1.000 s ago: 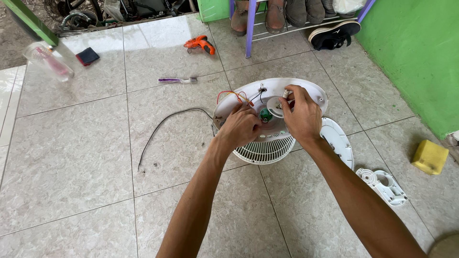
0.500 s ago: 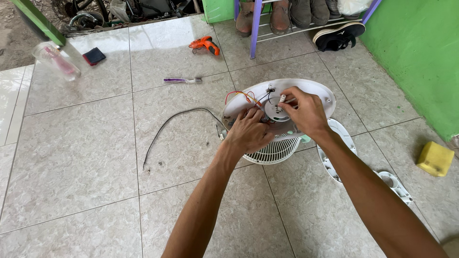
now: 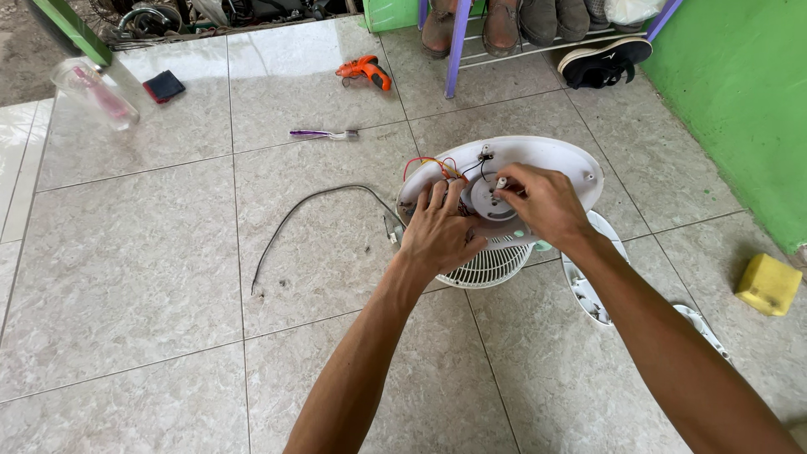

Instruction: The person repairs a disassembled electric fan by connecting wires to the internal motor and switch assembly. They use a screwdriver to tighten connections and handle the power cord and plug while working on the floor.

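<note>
— Where is the work now?
— On the opened white fan base (image 3: 538, 155), lying on the tiled floor (image 3: 151, 277) over the fan grille (image 3: 487, 265). The left hand (image 3: 437, 231) presses flat, fingers released, steadying the wiring (image 3: 429, 164).
— And the other?
— The right hand (image 3: 542, 202) pinches a small white part (image 3: 501, 182) beside the round motor piece (image 3: 490, 200). Seemingly mid-disassembly; next calls for a careful, steady pull.

One fan housing (image 3: 551, 160), one grille (image 3: 492, 265), one toothbrush (image 3: 324, 134), one bottle (image 3: 92, 92), one yellow sponge (image 3: 768, 284).
</note>
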